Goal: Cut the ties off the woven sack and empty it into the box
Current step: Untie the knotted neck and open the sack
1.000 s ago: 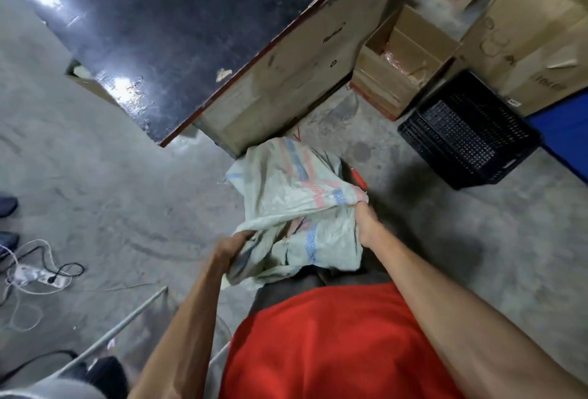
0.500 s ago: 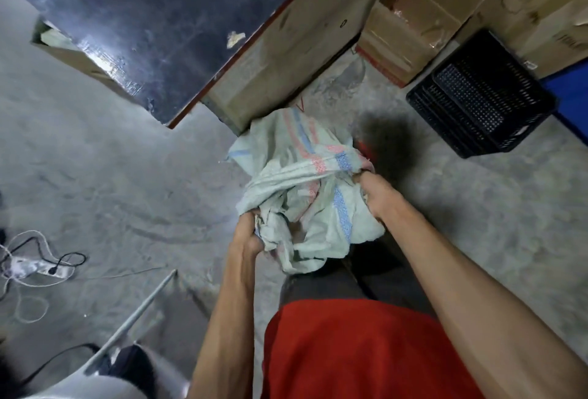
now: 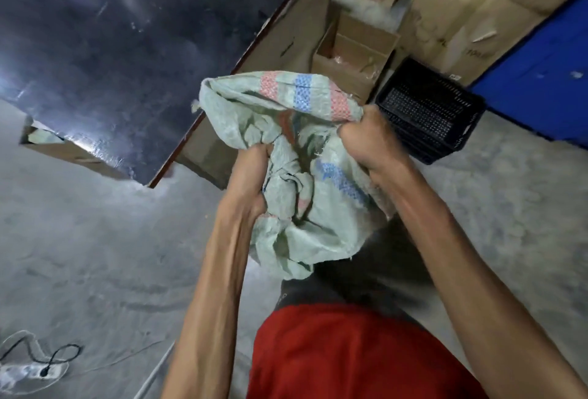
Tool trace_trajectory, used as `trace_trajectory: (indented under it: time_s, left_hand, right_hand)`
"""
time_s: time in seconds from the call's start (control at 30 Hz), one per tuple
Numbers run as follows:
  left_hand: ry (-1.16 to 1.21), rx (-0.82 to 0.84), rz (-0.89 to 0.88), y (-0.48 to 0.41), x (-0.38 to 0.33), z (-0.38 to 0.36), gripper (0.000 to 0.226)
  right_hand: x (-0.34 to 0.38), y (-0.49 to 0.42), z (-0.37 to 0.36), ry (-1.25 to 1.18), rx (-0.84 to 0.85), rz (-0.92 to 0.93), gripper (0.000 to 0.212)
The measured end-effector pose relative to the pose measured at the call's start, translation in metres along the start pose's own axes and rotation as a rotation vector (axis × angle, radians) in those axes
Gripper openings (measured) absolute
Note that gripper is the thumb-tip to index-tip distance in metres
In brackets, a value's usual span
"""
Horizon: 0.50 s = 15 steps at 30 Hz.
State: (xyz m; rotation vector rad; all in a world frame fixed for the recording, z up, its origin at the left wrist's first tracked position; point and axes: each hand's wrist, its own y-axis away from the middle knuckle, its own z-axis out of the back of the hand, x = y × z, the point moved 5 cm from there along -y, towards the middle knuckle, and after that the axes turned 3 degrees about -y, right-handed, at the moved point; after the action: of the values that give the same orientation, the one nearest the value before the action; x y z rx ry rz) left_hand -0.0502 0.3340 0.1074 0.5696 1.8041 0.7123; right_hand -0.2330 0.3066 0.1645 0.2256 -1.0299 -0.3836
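Note:
The woven sack (image 3: 296,207), pale green with pink and blue stripes, is limp and bunched up in front of my body. My left hand (image 3: 251,185) is clenched on a fold at its left side. My right hand (image 3: 366,140) grips the striped edge at its upper right. An open cardboard box (image 3: 353,58) stands on the floor behind the sack, with something pinkish inside. No ties or cutting tool are visible.
A large black-topped table (image 3: 127,48) with a cardboard side panel fills the upper left. A black plastic crate (image 3: 429,109) sits right of the box, with big cartons (image 3: 477,3) and a blue surface (image 3: 541,80) behind. A power strip with cable (image 3: 35,366) lies at lower left.
Both hands have lifted the sack higher and bunched it tighter; my view has tilted upward, bringing the box and crate closer to the sack.

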Motion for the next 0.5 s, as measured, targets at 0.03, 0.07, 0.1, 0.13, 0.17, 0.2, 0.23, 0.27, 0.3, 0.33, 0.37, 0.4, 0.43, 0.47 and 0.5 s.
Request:
trace_trajectory:
  time_s: [0.03,0.07,0.1,0.13,0.17,0.2,0.23,0.27,0.3,0.33,0.37,0.4,0.43,0.47,0.5]
  left_hand:
    - [-0.015,0.049,-0.016,0.015,0.0,-0.025,0.02]
    - [-0.034,0.096,-0.029,0.03,0.005,-0.047,0.02]
    - [-0.059,0.131,-0.028,0.043,0.012,-0.066,0.021]
    - [-0.091,0.163,-0.016,0.058,0.022,-0.084,0.021]
    - [-0.116,0.189,0.003,0.073,0.032,-0.1,0.022]
    - [-0.127,0.21,0.009,0.083,0.041,-0.115,0.024]
    - [-0.135,0.225,0.019,0.095,0.052,-0.131,0.026]
    - [-0.144,0.243,0.032,0.106,0.064,-0.146,0.025]
    - [-0.156,0.255,0.048,0.116,0.075,-0.16,0.023]
    - [-0.173,0.276,0.053,0.124,0.085,-0.176,0.024]
    - [-0.193,0.287,0.072,0.131,0.094,-0.191,0.027]
    - [-0.2,0.3,0.081,0.137,0.103,-0.207,0.029]
    - [-0.205,0.295,0.085,0.14,0.112,-0.221,0.03]
    - [-0.215,0.302,0.093,0.142,0.122,-0.235,0.03]
    - [-0.21,0.322,0.102,0.146,0.129,-0.25,0.029]
  right_hand:
    - [-0.001,0.011,0.022,-0.031,-0.019,0.019,0.02]
    - [-0.008,0.022,0.043,-0.069,-0.04,0.014,0.018]
    - [-0.021,0.033,0.062,-0.108,-0.065,0.0,0.013]
    - [-0.036,0.045,0.082,-0.146,-0.094,-0.015,0.011]
    - [-0.052,0.056,0.1,-0.179,-0.125,-0.029,0.014]
    - [-0.067,0.067,0.118,-0.201,-0.156,-0.034,0.018]
    - [-0.082,0.078,0.135,-0.221,-0.186,-0.036,0.023]
    - [-0.096,0.089,0.151,-0.241,-0.209,-0.04,0.029]
    - [-0.111,0.099,0.167,-0.272,-0.237,-0.041,0.032]
    - [-0.124,0.109,0.184,-0.312,-0.273,-0.035,0.033]
    - [-0.138,0.117,0.202,-0.352,-0.314,-0.03,0.031]
    - [-0.149,0.126,0.218,-0.385,-0.336,-0.042,0.028]
    - [-0.161,0.134,0.234,-0.42,-0.359,-0.056,0.024]
    - [-0.17,0.143,0.249,-0.458,-0.376,-0.07,0.017]
    - [-0.18,0.151,0.264,-0.485,-0.4,-0.082,0.013]
